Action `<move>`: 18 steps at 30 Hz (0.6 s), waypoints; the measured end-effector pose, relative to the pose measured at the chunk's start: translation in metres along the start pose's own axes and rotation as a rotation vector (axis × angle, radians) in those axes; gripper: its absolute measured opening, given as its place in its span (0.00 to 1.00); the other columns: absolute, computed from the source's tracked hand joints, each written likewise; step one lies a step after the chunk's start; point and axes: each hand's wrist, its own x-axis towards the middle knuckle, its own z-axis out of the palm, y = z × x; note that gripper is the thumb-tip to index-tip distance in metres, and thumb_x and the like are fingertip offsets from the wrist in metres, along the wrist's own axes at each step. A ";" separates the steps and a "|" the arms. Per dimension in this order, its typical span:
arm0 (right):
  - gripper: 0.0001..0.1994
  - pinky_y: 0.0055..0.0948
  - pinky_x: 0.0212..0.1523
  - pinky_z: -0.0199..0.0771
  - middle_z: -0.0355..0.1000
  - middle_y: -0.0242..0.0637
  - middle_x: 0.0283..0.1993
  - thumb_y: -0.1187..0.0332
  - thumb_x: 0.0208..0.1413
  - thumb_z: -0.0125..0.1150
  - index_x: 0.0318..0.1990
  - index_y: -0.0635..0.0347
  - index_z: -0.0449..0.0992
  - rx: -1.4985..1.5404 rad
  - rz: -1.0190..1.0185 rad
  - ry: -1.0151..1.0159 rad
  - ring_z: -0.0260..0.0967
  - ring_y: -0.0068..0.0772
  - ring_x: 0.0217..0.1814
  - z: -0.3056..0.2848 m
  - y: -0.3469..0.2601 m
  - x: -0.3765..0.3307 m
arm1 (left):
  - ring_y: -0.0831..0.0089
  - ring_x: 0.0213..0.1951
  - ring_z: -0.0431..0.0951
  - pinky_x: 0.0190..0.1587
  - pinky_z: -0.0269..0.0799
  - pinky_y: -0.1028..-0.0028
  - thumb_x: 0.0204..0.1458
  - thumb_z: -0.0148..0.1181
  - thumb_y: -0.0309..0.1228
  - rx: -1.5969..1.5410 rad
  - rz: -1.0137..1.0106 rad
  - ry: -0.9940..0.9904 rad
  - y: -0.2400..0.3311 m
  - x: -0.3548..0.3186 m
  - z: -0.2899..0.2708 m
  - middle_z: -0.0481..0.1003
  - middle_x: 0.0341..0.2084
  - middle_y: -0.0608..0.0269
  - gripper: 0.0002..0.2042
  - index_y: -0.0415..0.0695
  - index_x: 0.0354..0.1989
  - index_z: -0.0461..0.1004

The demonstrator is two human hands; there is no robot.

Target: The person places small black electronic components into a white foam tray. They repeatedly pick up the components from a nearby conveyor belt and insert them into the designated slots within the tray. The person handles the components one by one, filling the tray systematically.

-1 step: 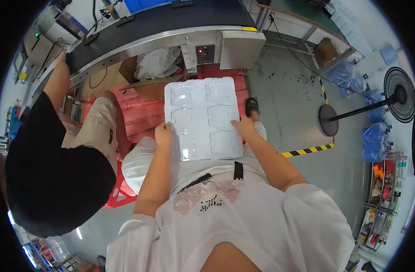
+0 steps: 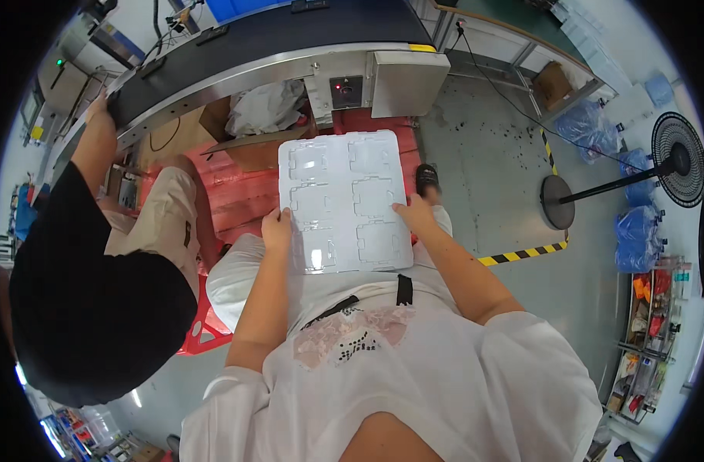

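A white plastic blister tray (image 2: 344, 202) with several shallow moulded recesses rests over my lap, its far end toward the conveyor. My left hand (image 2: 276, 229) is closed on the tray's left edge, while my right hand (image 2: 415, 215) grips the right edge at about the same height. The recesses hold nothing that I can see. Fingers under the tray are hidden.
Ahead runs a dark conveyor belt (image 2: 290, 35) with a metal control box (image 2: 408, 83) on its side. Beneath it stands an open cardboard box (image 2: 263, 150) with clear plastic bags. A co-worker in black (image 2: 98, 300) sits at left. A black fan (image 2: 556, 203) stands at right.
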 end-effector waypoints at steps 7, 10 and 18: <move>0.28 0.32 0.32 0.73 0.73 0.45 0.34 0.46 0.48 0.56 0.43 0.65 0.72 -0.162 0.164 -0.447 0.73 0.36 0.32 -0.068 -0.032 0.020 | 0.55 0.33 0.71 0.36 0.65 0.63 0.50 0.54 0.34 0.232 0.130 0.037 0.024 -0.004 -0.017 0.71 0.26 0.45 0.12 0.33 0.29 0.71; 0.23 0.29 0.23 0.66 0.69 0.37 0.22 0.47 0.51 0.54 0.28 0.63 0.72 0.062 -0.129 0.224 0.65 0.27 0.22 -0.159 -0.062 0.061 | 0.61 0.37 0.73 0.41 0.67 0.69 0.51 0.55 0.29 0.141 0.452 0.362 0.089 0.009 -0.061 0.74 0.32 0.51 0.10 0.34 0.37 0.73; 0.26 0.30 0.39 0.68 0.69 0.44 0.36 0.49 0.49 0.56 0.41 0.68 0.73 0.091 -0.359 0.685 0.69 0.37 0.38 -0.265 -0.264 0.199 | 0.64 0.43 0.74 0.45 0.67 0.73 0.53 0.51 0.24 0.266 1.091 0.449 0.355 0.177 -0.101 0.73 0.41 0.58 0.13 0.44 0.47 0.72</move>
